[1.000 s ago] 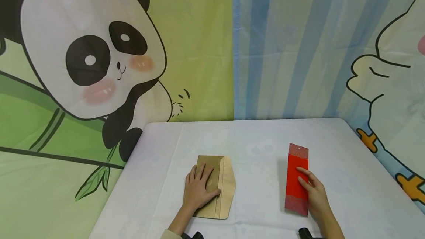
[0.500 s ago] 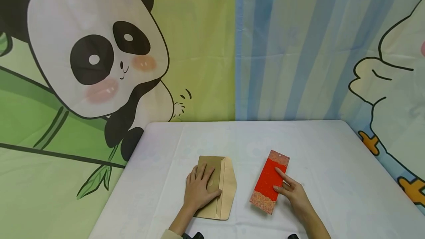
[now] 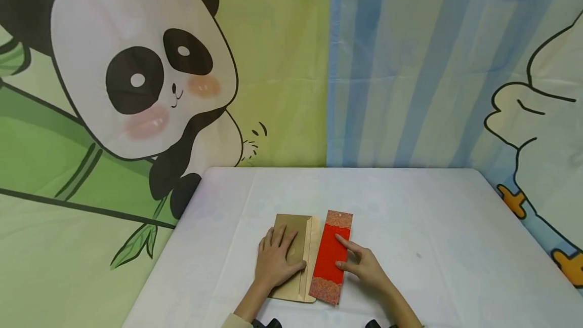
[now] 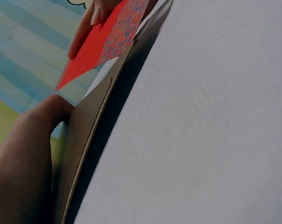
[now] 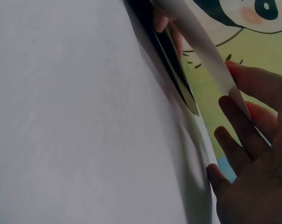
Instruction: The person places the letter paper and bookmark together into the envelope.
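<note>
My left hand (image 3: 276, 262) rests with spread fingers on a brown paper envelope (image 3: 296, 237), which lies on the table with its flap open to the right. In the left wrist view the thumb lies over the edge of the envelope (image 4: 87, 123). My right hand (image 3: 364, 264) pinches a narrow red card (image 3: 331, 252) with patterned bands at both ends and a small hole near the top. The card is raised and tilted just right of the envelope, its lower left corner over the flap. Its pale back (image 5: 210, 46) shows in the right wrist view, fingers behind it.
A white cloth (image 3: 419, 227) covers the table, with a small mark right of my right hand. Behind and around it hang curtains (image 3: 282, 65) printed with a panda and a white bird. Dark wrist camera parts show at the lower edge.
My right hand has carried the red card leftward from the right of the table to beside the envelope, its slant changing on the way. My left hand has stayed on the envelope.
</note>
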`<state>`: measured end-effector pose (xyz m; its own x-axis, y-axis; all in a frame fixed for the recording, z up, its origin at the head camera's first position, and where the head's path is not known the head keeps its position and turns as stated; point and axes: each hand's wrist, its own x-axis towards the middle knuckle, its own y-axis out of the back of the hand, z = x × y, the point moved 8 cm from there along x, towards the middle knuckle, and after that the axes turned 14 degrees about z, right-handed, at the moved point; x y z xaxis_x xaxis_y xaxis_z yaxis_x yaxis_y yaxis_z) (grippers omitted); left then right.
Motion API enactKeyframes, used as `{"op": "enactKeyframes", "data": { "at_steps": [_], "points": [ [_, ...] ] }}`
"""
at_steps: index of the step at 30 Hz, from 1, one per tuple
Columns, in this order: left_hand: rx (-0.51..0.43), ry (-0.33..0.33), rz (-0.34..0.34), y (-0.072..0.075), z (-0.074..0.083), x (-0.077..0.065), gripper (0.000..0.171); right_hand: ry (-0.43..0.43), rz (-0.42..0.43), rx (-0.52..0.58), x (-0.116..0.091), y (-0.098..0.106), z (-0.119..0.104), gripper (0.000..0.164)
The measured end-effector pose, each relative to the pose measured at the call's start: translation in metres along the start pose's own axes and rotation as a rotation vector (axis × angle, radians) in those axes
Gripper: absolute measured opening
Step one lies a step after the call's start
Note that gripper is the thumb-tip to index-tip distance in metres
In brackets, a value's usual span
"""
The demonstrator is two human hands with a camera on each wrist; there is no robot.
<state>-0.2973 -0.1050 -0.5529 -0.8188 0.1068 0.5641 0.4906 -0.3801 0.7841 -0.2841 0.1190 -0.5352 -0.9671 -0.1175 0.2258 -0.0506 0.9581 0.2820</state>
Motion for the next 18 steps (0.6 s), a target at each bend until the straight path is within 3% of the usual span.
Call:
{"op": "enactKeyframes", "data": {
  "at_steps": [5,18],
  "points": [
    [-0.008,-0.004,0.002,0.000,0.001,0.000,0.083,0.035,-0.031,-0.087,0.005,-0.019,-0.003,0.064],
    [0.003,-0.010,0.034,0.003,0.001,0.000,0.081,0.031,-0.097,-0.243,0.009,-0.031,0.002,0.066]
  ]
}}
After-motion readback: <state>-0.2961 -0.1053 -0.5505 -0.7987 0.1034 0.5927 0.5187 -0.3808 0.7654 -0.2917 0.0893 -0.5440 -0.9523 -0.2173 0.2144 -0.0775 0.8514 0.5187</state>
